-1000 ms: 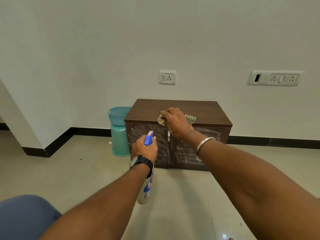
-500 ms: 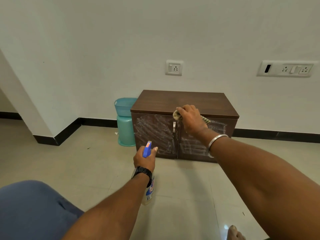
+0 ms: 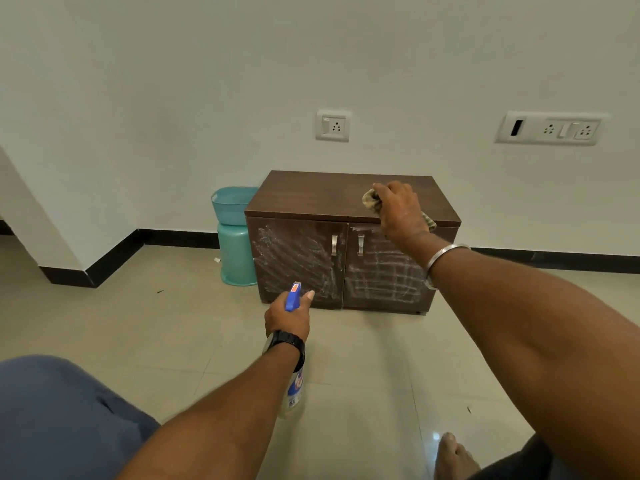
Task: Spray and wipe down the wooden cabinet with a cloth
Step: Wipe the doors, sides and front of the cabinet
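Note:
A low dark wooden cabinet (image 3: 311, 195) stands against the white wall, its two doors smeared with whitish streaks. My right hand (image 3: 398, 211) grips a crumpled checked cloth (image 3: 371, 199) and holds it on the right part of the cabinet top, near the front edge. My left hand (image 3: 287, 315) holds a spray bottle (image 3: 295, 389) with a blue trigger head, low over the floor in front of the left door. The bottle's body hangs below my wrist, mostly hidden by it.
A teal basket sits on a teal stool (image 3: 235, 258) just left of the cabinet. Wall sockets (image 3: 333, 126) are above it. Tiled floor (image 3: 363, 358) lies in front. My blue-clad knee (image 3: 62, 417) is at lower left and my bare foot (image 3: 453, 455) at lower right.
My right hand has slid the cloth rightward along the cabinet top from the middle to the right part. My left hand with the bottle has dropped lower, away from the doors.

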